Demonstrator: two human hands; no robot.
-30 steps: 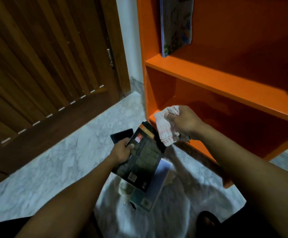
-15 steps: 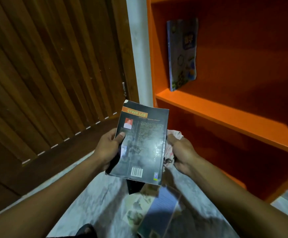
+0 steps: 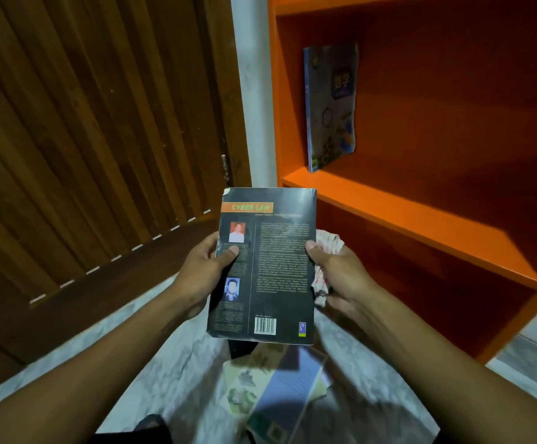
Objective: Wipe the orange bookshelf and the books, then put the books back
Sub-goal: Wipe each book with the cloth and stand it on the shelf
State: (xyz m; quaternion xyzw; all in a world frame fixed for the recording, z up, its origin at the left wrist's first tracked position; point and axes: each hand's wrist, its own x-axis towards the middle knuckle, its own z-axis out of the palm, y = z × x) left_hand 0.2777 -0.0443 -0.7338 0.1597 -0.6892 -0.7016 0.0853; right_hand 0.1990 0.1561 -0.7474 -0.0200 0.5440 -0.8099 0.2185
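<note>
- Black paperback book (image 3: 265, 267), back cover up, orange title band reading "CYBER LAW", two small portraits, barcode near its lower edge; held upright at frame centre, clear of the floor.
- Left hand (image 3: 201, 277): grasps the book's 9 o'clock edge, thumb laid on the cover.
- Right hand (image 3: 340, 274): thumb on the book's 3 o'clock edge; the same hand clenches a crumpled white cloth with red marks (image 3: 326, 251) against that edge.
- Orange wooden bookshelf (image 3: 405, 216), at 2 o'clock from the held book.
- Blue illustrated book (image 3: 331, 104), standing on the upper shelf board against the left side panel, at 1 o'clock.
- Loose books and papers (image 3: 276, 386), on the grey marble floor (image 3: 164, 363) at 6 o'clock, blurred.
- Brown slatted wooden door (image 3: 94, 139), at 10 o'clock.
</note>
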